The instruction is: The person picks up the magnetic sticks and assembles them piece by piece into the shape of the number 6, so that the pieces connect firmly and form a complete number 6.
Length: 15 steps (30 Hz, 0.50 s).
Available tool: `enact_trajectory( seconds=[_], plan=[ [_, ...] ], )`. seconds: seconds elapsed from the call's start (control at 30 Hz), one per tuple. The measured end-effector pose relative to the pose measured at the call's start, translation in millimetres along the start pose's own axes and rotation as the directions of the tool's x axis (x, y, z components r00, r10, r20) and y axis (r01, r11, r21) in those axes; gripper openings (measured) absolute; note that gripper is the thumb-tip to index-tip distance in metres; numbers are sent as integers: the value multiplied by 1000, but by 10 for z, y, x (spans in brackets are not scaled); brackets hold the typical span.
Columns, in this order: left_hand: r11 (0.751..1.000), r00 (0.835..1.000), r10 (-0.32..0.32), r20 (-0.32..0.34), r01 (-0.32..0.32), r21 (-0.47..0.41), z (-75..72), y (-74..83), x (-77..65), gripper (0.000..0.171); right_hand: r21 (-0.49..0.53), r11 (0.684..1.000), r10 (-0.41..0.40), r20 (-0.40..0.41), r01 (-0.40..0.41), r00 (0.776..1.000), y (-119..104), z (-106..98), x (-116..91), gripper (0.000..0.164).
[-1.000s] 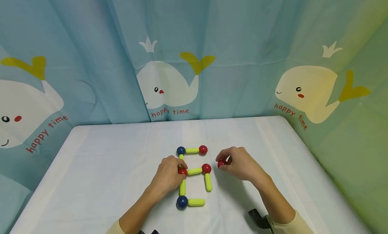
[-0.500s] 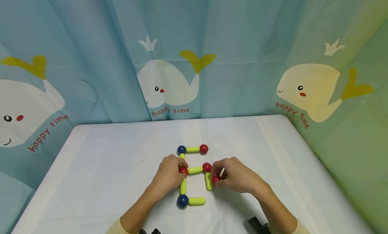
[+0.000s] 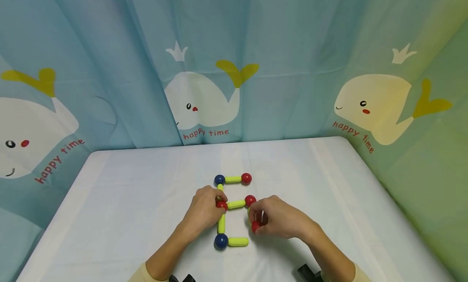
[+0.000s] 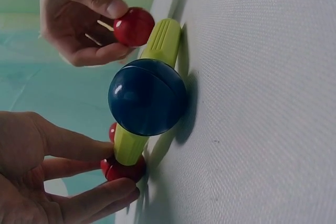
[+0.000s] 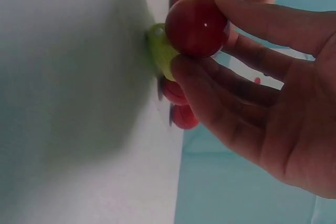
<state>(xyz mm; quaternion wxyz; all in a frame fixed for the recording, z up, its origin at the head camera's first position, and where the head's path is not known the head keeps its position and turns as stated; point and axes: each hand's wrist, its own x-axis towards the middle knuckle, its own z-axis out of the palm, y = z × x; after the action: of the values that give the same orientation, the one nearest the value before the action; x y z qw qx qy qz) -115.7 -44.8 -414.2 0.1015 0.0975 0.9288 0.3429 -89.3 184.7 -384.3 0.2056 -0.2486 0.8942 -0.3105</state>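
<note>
My left hand (image 3: 205,207) pinches a red ball (image 3: 222,206) at the middle joint of a flat figure made of yellow-green rods and balls. My right hand (image 3: 281,218) holds a loose red ball (image 5: 197,27) between thumb and fingertips, close beside the rod that runs down from the red ball (image 3: 250,200) at the middle right; the fingers partly hide that rod. In the left wrist view a blue ball (image 4: 147,97) stands large in front, joined to a rod (image 4: 163,41) whose free end lies below the held ball. Another rod (image 4: 129,147) links it to the pinched ball.
The far end of the figure has a blue ball (image 3: 219,180), a rod (image 3: 233,179) and a red ball (image 3: 246,178). A white cloth covers the table (image 3: 146,192). Behind it hangs a curtain (image 3: 292,50) with whale prints.
My right hand has carried its red ball leftward and nearer to me, from right of the figure to the hanging rod's near end. My left hand keeps its pinch in place.
</note>
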Motion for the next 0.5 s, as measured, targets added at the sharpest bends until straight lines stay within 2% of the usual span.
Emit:
enact_trajectory(
  seconds=[0.1, 0.33, 0.5],
  plan=[
    [1000, 1000, 2, -2, -2, -4, 2, -7, 9, 18, -9, 1000, -9, 23, 9, 1000, 1, 32, 20, 23],
    [1000, 1000, -1, 5, 1, 7, -4, -7, 13, 18, 8, 999, 40, 92, -41, 995, -22, 83, 41, 22],
    [1000, 1000, -1, 8, 1, 12, 4, -9, 22, 18, 7, 999, 42, 106, -43, 994, -29, 113, 39, 24]
  ],
)
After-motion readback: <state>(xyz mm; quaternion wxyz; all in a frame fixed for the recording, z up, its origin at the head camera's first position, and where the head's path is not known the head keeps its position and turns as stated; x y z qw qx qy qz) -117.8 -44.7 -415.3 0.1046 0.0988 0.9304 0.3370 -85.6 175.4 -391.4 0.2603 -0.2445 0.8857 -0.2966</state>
